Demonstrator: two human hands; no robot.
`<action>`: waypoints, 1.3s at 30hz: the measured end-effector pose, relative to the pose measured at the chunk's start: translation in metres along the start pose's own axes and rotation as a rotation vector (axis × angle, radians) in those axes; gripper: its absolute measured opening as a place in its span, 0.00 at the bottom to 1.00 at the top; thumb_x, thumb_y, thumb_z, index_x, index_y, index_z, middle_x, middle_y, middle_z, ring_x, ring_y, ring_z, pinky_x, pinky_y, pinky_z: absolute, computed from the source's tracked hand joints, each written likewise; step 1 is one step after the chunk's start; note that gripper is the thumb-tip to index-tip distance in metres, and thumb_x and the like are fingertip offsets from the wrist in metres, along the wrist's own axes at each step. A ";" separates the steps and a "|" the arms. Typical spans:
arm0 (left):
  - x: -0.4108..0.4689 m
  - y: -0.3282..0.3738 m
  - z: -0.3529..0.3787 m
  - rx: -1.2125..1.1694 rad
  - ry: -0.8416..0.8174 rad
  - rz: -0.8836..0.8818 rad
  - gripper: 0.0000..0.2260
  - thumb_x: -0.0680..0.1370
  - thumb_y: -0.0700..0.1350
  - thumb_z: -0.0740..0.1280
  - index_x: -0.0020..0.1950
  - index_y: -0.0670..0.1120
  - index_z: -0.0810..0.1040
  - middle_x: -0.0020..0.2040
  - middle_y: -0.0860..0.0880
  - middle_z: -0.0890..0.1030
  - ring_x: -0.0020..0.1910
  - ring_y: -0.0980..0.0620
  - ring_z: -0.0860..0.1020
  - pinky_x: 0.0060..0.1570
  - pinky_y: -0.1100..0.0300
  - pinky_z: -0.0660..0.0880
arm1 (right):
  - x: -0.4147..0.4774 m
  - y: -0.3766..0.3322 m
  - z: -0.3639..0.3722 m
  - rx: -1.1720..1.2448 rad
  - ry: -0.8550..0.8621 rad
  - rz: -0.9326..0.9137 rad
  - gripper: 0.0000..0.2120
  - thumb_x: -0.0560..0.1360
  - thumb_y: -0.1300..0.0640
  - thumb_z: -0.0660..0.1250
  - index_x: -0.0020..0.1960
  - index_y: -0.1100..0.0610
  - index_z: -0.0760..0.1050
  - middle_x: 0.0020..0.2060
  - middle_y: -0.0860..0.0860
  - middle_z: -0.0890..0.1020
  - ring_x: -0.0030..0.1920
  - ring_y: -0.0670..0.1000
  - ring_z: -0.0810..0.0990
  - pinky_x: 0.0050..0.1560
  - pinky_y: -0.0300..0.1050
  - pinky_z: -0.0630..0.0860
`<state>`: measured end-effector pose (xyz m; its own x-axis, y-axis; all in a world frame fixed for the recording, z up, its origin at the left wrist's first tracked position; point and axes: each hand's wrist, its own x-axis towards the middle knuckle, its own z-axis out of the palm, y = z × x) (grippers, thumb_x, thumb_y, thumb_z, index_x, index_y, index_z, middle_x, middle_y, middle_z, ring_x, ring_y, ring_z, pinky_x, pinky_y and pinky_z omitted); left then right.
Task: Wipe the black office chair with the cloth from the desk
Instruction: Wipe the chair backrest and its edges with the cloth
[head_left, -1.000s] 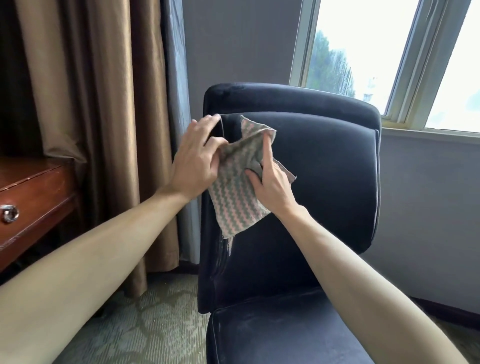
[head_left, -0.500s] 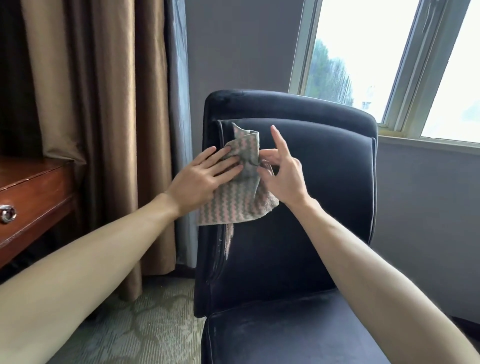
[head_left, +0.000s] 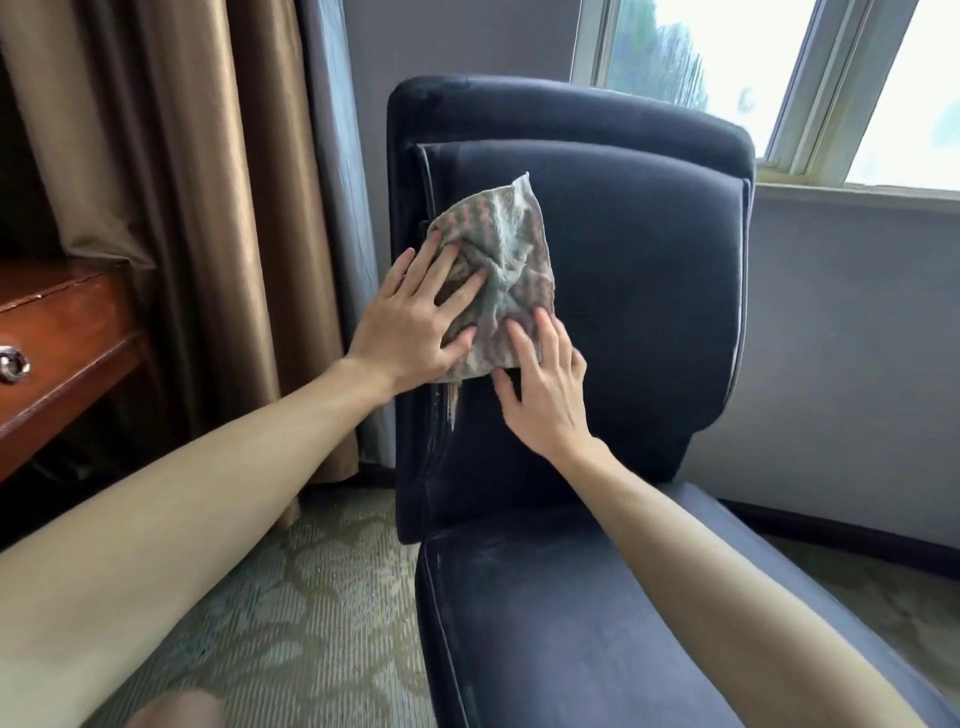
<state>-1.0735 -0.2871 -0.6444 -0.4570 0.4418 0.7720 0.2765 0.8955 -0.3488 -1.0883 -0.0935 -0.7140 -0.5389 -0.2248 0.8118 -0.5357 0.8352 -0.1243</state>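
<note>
Zigzag cloth (head_left: 501, 260), which we pinched and refolded a moment ago, now sits against the upper-left back of the black office chair (head_left: 649, 291), our left hand (head_left: 410, 322) and right hand (head_left: 545, 400) pressing it flat-fingered, gripping nothing; we judge wiping begun.

The office chair (head_left: 623, 260) is upholstered in plain blue-black velvet, dulled by pale dusty streaks across its seat (head_left: 545, 597). The cloth (head_left: 498, 249) is patterned in small zigzag rows of pink and grey-green, whitened near its top. The desk (head_left: 62, 332) is finished in glossy reddish-brown wood with a silver knob (head_left: 11, 364); a bronze-brown curtain (head_left: 182, 156) is hung beside a grey-blue one (head_left: 337, 182), the carpet (head_left: 322, 597) is figured with leaves in pale green and beige, and the wall (head_left: 841, 338) is painted flat grey.
</note>
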 end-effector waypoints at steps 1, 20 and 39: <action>-0.005 0.004 -0.001 -0.001 0.005 -0.010 0.26 0.78 0.55 0.61 0.74 0.43 0.69 0.75 0.36 0.63 0.77 0.39 0.56 0.75 0.44 0.51 | 0.004 -0.003 -0.002 0.024 -0.016 0.010 0.27 0.75 0.53 0.65 0.73 0.55 0.66 0.74 0.59 0.62 0.76 0.59 0.57 0.69 0.59 0.61; 0.058 -0.024 -0.004 -0.065 0.016 -0.254 0.34 0.79 0.56 0.58 0.78 0.39 0.53 0.79 0.40 0.52 0.78 0.43 0.48 0.76 0.45 0.45 | 0.193 -0.012 -0.052 0.020 0.057 -0.059 0.26 0.77 0.46 0.62 0.73 0.51 0.65 0.74 0.54 0.62 0.75 0.54 0.57 0.71 0.55 0.53; 0.025 -0.010 0.015 -0.175 0.106 -0.172 0.23 0.83 0.47 0.54 0.76 0.38 0.61 0.76 0.40 0.61 0.77 0.43 0.56 0.75 0.46 0.54 | 0.126 0.008 -0.011 -0.017 0.097 -0.051 0.24 0.81 0.51 0.54 0.76 0.56 0.61 0.77 0.57 0.58 0.77 0.56 0.53 0.71 0.55 0.55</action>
<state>-1.1002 -0.2839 -0.6299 -0.4215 0.2677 0.8664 0.3485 0.9299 -0.1177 -1.1531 -0.1095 -0.6064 -0.4451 -0.2183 0.8685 -0.5494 0.8324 -0.0723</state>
